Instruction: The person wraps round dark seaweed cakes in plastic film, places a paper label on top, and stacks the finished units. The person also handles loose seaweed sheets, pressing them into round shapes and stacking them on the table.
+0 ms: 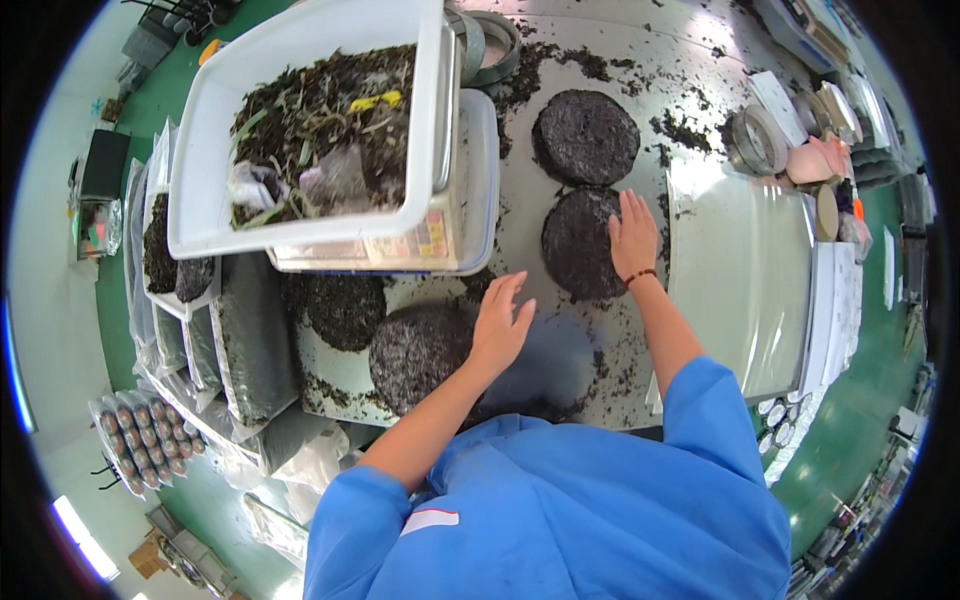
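Observation:
Several dark round cakes of pressed plant material lie on a metal table (525, 300). My right hand (636, 236) rests with its fingers on the right edge of the middle cake (577, 244). Another round cake (587, 138) lies just beyond, touching or nearly touching it. My left hand (504, 322) is raised with fingers apart, beside the near-left cake (420, 356), and holds nothing. Left of that lies one more round cake (346, 311), partly under the shadow of a white plastic tub (300, 244) filled with loose dark leaves and scraps.
Metal rings (495, 49) stand behind the tub; another ring (757, 140) is at the right. Clear plastic sheets (739, 285) lie right of my right arm. Filled plastic bags (255, 345) stand at the left edge. Dark crumbs are scattered over the table.

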`<state>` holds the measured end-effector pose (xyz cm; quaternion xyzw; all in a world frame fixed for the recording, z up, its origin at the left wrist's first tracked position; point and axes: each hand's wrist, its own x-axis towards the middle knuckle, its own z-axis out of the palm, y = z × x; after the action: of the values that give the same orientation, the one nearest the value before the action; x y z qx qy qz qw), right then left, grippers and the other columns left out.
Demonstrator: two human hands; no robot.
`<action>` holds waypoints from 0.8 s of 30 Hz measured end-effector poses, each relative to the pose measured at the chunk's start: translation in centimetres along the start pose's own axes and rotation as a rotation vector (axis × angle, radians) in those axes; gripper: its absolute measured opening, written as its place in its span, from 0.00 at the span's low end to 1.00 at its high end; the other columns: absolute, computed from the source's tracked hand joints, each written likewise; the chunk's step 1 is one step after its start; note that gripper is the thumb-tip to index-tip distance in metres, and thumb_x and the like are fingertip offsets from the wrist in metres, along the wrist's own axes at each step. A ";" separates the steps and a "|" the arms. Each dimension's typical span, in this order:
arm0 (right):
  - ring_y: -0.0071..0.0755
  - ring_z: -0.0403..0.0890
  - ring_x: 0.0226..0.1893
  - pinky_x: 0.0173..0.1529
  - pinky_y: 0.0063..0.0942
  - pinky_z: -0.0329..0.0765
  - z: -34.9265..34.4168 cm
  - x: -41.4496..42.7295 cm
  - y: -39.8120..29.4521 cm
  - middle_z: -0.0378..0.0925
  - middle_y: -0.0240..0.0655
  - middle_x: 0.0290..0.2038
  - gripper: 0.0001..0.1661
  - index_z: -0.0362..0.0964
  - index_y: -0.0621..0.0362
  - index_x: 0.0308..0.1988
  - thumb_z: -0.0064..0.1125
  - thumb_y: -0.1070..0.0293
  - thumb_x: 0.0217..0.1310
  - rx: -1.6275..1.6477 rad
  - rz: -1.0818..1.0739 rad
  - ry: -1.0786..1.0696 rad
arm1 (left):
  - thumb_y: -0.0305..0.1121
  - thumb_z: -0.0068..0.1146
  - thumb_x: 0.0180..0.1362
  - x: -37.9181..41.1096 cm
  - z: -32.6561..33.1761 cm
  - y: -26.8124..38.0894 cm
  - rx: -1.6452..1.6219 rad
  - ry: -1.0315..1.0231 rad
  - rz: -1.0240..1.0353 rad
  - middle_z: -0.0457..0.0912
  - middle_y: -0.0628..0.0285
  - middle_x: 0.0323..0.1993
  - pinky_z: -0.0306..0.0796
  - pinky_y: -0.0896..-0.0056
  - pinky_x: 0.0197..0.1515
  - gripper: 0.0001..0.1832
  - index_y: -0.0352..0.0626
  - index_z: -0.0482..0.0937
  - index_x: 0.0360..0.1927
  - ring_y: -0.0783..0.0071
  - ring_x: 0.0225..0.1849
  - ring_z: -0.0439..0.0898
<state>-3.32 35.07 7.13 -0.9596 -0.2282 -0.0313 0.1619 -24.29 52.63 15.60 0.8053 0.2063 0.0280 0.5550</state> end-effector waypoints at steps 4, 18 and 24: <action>0.40 0.50 0.71 0.70 0.43 0.49 0.9 4.2 -2.1 0.53 0.33 0.70 0.31 0.53 0.53 0.67 0.45 0.64 0.67 -0.076 -0.156 0.016 | 0.30 0.52 0.61 9.1 3.4 -1.3 -0.002 0.016 -0.176 0.70 0.56 0.49 0.70 0.69 0.50 0.24 0.37 0.65 0.60 0.69 0.48 0.74; 0.37 0.51 0.71 0.72 0.45 0.45 6.6 6.8 -0.4 0.54 0.31 0.69 0.31 0.57 0.51 0.66 0.48 0.60 0.65 0.008 -0.115 -0.126 | 0.34 0.57 0.58 25.3 10.0 -8.6 -0.083 0.351 -0.505 0.80 0.60 0.27 0.71 0.64 0.36 0.12 0.38 0.79 0.42 0.67 0.30 0.79; 0.37 0.51 0.71 0.72 0.45 0.45 6.6 6.9 -0.3 0.54 0.31 0.69 0.32 0.57 0.51 0.66 0.50 0.61 0.64 0.015 -0.110 -0.117 | 0.36 0.55 0.60 26.5 10.0 -8.0 0.020 0.378 -0.547 0.83 0.58 0.29 0.71 0.63 0.35 0.11 0.38 0.79 0.36 0.64 0.31 0.81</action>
<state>2.65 40.47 1.94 -0.9445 -0.2899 0.0178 0.1533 0.21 55.86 -0.33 0.7058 0.5147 0.0250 0.4861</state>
